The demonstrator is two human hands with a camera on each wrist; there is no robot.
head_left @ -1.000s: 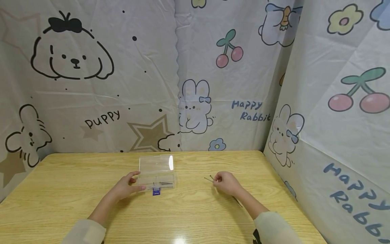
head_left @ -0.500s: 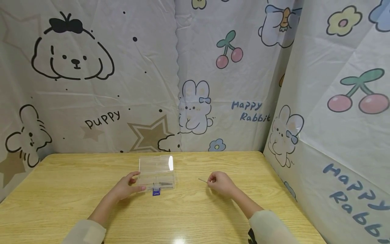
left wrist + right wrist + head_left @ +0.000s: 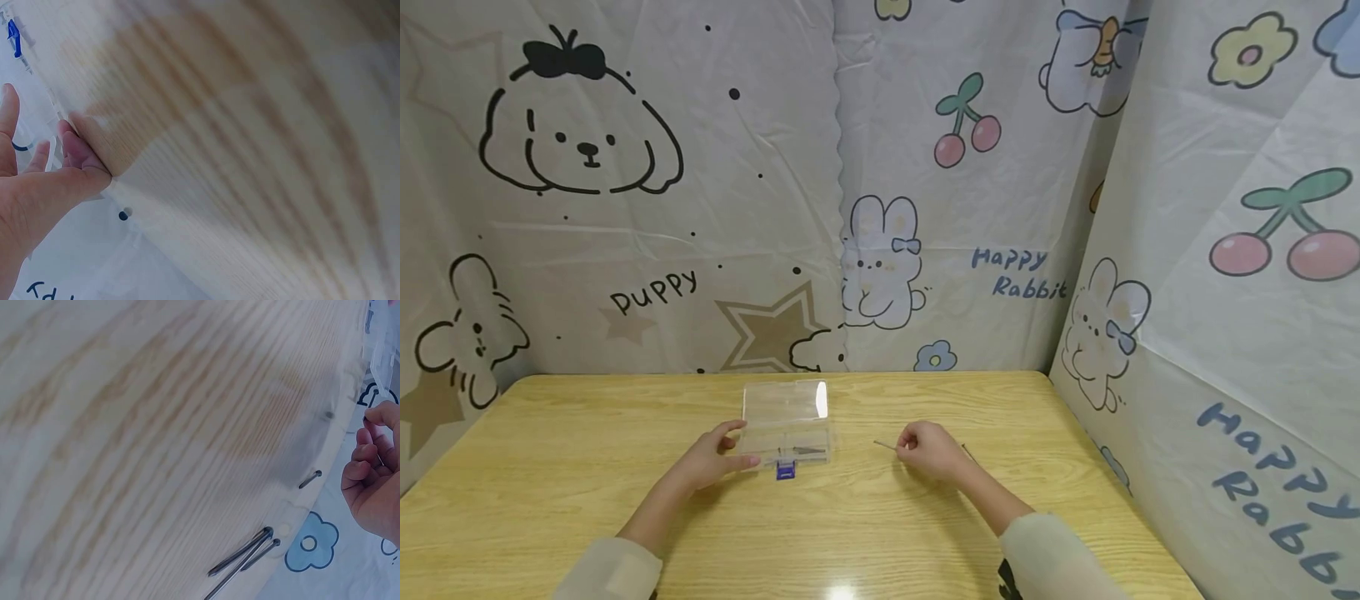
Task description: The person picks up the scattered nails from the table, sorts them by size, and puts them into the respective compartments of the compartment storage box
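Observation:
A clear plastic box (image 3: 762, 435) with a blue latch (image 3: 786, 471) stands with its lid (image 3: 782, 402) raised. Thin dark nails (image 3: 808, 451) lie in its right part. My left hand (image 3: 709, 458) holds the box's left side, thumb at the front corner and index finger near the hinge. To the right of the box, my right hand (image 3: 931, 450) pinches a nail (image 3: 883, 444) between thumb and index finger. Its tip points left toward the box. The other right fingers are curled in the right wrist view.
Loose nails (image 3: 240, 553) lie on the wooden table, with a shorter nail (image 3: 310, 479) apart from them. One nail (image 3: 969, 452) shows behind the right wrist. A printed cloth (image 3: 880, 350) hangs along the table's back edge and right side.
My right hand has moved left toward the box with the nail, leaving other nails behind on the table. The left hand and the box have stayed put.

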